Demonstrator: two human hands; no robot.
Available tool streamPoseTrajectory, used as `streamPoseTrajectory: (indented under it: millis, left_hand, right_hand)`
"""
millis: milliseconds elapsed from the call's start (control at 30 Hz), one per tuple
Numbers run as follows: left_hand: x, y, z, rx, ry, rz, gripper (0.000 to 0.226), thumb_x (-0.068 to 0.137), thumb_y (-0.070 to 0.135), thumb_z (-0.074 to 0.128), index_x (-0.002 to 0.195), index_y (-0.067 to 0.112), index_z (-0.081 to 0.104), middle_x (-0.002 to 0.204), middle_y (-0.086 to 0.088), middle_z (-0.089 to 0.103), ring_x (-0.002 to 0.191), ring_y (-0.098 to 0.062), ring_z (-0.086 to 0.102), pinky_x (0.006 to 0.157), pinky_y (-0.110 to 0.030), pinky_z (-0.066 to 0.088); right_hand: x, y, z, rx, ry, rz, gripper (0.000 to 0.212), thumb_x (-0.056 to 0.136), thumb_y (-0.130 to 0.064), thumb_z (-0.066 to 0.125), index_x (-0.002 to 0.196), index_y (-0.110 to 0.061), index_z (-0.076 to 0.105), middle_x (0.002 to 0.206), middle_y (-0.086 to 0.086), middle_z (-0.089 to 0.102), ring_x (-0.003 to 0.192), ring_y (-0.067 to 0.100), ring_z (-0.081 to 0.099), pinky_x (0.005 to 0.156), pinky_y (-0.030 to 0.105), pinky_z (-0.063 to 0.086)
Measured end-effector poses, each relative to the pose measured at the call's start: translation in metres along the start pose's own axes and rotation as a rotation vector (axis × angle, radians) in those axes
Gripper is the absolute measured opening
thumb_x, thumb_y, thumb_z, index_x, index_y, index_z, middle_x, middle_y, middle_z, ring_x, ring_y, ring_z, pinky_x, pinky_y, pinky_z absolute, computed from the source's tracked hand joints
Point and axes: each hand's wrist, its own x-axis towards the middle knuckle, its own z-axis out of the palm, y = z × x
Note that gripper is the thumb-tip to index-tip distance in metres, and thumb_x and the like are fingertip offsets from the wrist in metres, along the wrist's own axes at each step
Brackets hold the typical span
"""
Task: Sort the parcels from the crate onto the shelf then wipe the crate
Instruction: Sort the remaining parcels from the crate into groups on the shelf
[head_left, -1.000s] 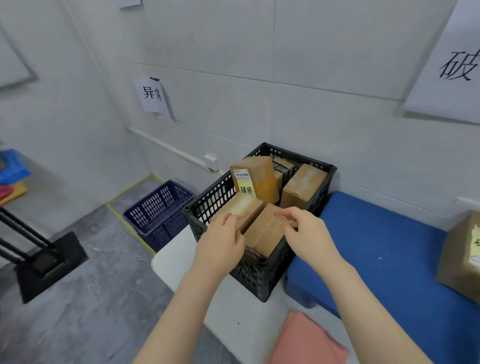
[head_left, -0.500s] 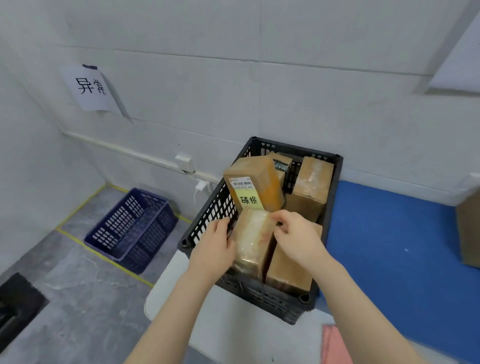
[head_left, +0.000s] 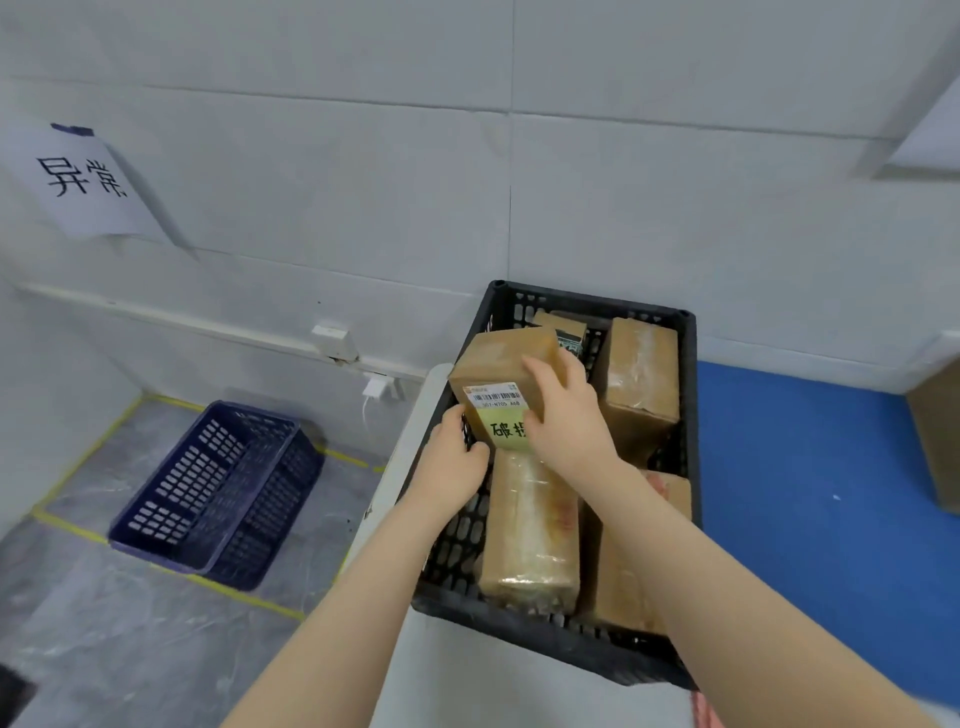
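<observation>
A black slatted crate stands on a white table and holds several brown taped parcels. The labelled parcel, with a barcode sticker and a yellow-green handwritten label, stands tilted at the crate's left side. My right hand grips it over its right edge, fingers across the top face. My left hand holds its lower left corner. Below them lies a long taped parcel; another parcel sits at the back right.
A dark blue basket sits on the grey floor at left, inside yellow tape lines. A paper sign hangs on the white wall. A blue mat lies right of the crate, with a brown box at its far edge.
Both hands left the long taped parcel and moved up to the labelled parcel, now gripping it. The view has come closer and tilted down over the crate.
</observation>
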Motion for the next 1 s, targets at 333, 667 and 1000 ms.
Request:
streamPoseTrajectory:
  millis: [333,667,1000]
  left_hand:
    - [0.037,-0.006,0.030,-0.450,0.080,-0.015,0.068,0.090,0.005,0.048,0.141,0.045,0.027,0.124,0.012,0.058,0.102,0.005,0.060,0.081,-0.024,0.052]
    - [0.017,0.089,-0.014,-0.170,0.203,0.519,0.071,0.089,0.027,0.045,0.144,0.059,0.012,0.124,0.017,0.028,0.107,0.014,0.040,0.081,0.001,0.035]
    - [-0.023,0.080,0.022,0.035,-0.031,0.350,0.063,0.095,0.022,0.045,0.149,0.043,0.021,0.155,0.027,0.006,0.133,0.015,0.013,0.104,-0.015,0.019]
  right_hand:
    - [0.034,0.032,-0.009,0.265,-0.086,0.017,0.050,0.096,-0.019,0.050,0.135,-0.046,0.036,0.158,-0.007,0.013,0.143,0.012,0.019,0.104,0.016,0.024]
    - [0.011,0.004,-0.104,0.646,0.316,0.017,0.051,0.095,-0.034,0.050,0.135,-0.059,0.029,0.131,-0.014,0.051,0.098,0.002,0.063,0.077,0.022,0.056]
    - [-0.039,0.036,-0.089,0.423,0.105,0.214,0.058,0.092,-0.044,0.048,0.142,-0.055,0.021,0.139,-0.014,0.042,0.111,-0.010,0.046,0.085,0.019,0.047]
